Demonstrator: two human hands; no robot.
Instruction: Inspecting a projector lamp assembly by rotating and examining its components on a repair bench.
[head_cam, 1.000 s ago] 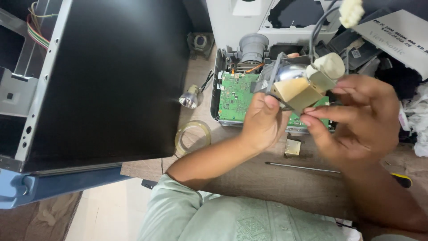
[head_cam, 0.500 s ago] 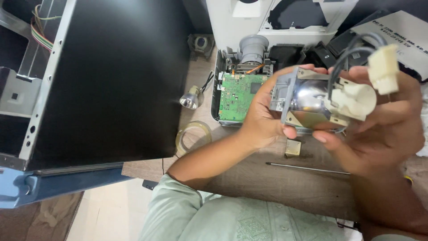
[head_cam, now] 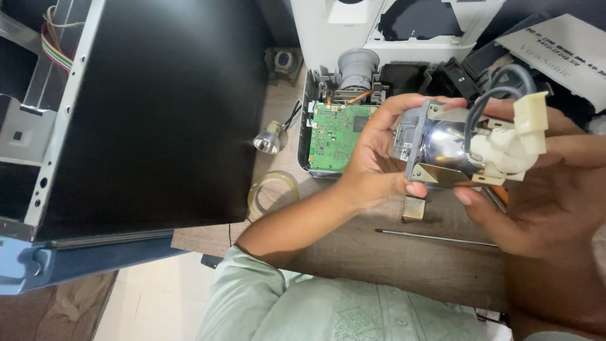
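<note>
The lamp unit (head_cam: 464,148), a shiny silver bulb in a grey frame with a cream plug and grey cable, is grasped between the left hand (head_cam: 379,158) and right hand (head_cam: 543,196) above the wooden table (head_cam: 391,252), near the green circuit board (head_cam: 332,136).

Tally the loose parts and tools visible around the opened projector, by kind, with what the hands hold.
Lamp modules, held by left hand and right hand: 1
Bare reflector bulbs on the table: 1
Clear tape rolls: 1
Thin metal rods: 1
Small tan blocks: 1
Green circuit boards, in the projector: 1
Total: 6
</note>
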